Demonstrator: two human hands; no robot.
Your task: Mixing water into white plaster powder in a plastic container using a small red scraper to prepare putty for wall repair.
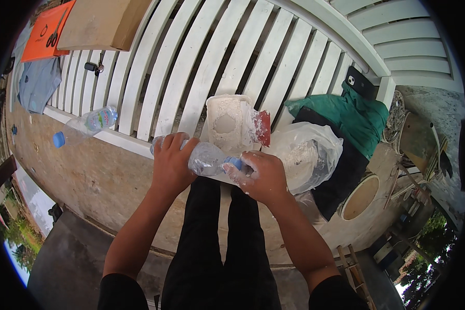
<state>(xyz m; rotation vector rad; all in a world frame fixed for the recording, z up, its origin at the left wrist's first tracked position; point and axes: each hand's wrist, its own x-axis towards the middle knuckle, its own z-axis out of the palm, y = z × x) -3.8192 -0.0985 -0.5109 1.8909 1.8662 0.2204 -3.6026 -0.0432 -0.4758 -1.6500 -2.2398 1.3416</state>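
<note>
A clear plastic bottle (205, 159) lies sideways between my hands, over the front edge of the white slatted bench. My left hand (173, 157) wraps round its body. White residue coats the fingers of my right hand (258, 174), which are closed on the blue cap (234, 163) at the bottle's neck. Whether the cap is loose cannot be seen. Just beyond stands a white tub (225, 121) with pale powder or paste in it. A red-handled scraper (263, 127), smeared white, rests against the tub's right side. An open plastic bag (299, 155) of white powder sits near my right hand.
Another bottle with a blue cap (90, 124) lies at the bench's left edge. Keys (94, 67), a cardboard box (101, 23), an orange package (45, 31) with scissors and a grey cloth (39, 85) are far left. Green cloth (367, 121) and a phone (359, 81) lie right.
</note>
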